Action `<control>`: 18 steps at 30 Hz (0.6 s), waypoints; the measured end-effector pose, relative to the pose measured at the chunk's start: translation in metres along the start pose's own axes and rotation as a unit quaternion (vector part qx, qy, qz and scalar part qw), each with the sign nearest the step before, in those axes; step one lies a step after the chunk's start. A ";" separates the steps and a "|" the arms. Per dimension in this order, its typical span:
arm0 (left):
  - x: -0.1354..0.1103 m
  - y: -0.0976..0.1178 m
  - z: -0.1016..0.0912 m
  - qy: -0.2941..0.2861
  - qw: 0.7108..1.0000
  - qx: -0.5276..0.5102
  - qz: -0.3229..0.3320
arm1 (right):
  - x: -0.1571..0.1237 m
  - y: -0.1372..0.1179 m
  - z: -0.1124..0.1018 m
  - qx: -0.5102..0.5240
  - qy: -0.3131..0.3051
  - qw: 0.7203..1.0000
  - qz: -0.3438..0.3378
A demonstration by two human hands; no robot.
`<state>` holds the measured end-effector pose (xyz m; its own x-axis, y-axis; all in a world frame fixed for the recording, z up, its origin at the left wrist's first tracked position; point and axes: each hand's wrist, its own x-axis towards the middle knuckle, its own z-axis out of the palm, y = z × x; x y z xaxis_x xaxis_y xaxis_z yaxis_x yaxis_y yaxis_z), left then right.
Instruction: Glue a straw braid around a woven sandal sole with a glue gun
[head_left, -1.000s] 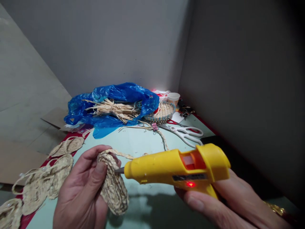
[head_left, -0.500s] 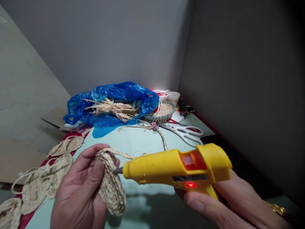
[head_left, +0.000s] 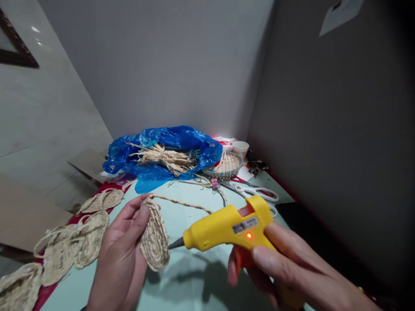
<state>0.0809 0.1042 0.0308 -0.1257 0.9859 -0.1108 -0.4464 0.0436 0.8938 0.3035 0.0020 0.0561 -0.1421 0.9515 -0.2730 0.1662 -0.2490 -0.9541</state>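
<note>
The coiled piece (head_left: pixel 154 237) is wound into a long oval of many tight turns, but the winding looks unfinished: a loose length of braided cord (head_left: pixel 181 201) runs from its top toward the right. The left hand (head_left: pixel 121 248) pinches the piece's left side between thumb and fingers, upright above the pale green table (head_left: pixel 184 190). The right hand (head_left: pixel 292 263) wraps its fingers round the yellow glue gun (head_left: pixel 214 229), its dark nozzle at the coil's right edge; I cannot tell whether they touch.

Along the left edge, flat woven pieces (head_left: pixel 58 259) with thin loops and pearly beads look further along than the held 1. The cord is twisted and straw-coloured, the gun smooth plastic. On the far side, a crinkled blue bag (head_left: pixel 180 131) holds a dry, ragged straw bundle (head_left: pixel 165 157), left of a round woven basket (head_left: pixel 228 165) and white-handled scissors (head_left: pixel 259 193).
</note>
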 end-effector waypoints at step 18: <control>0.021 -0.009 -0.016 -0.022 0.996 0.064 0.059 | 0.042 0.036 0.001 -0.002 -0.139 0.981 0.135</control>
<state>0.0685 0.1223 0.0134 -0.1305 0.9913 0.0143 -0.3130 -0.0549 0.9482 0.3026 0.0332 0.0102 -0.3527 0.7646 -0.5395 0.2379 -0.4843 -0.8419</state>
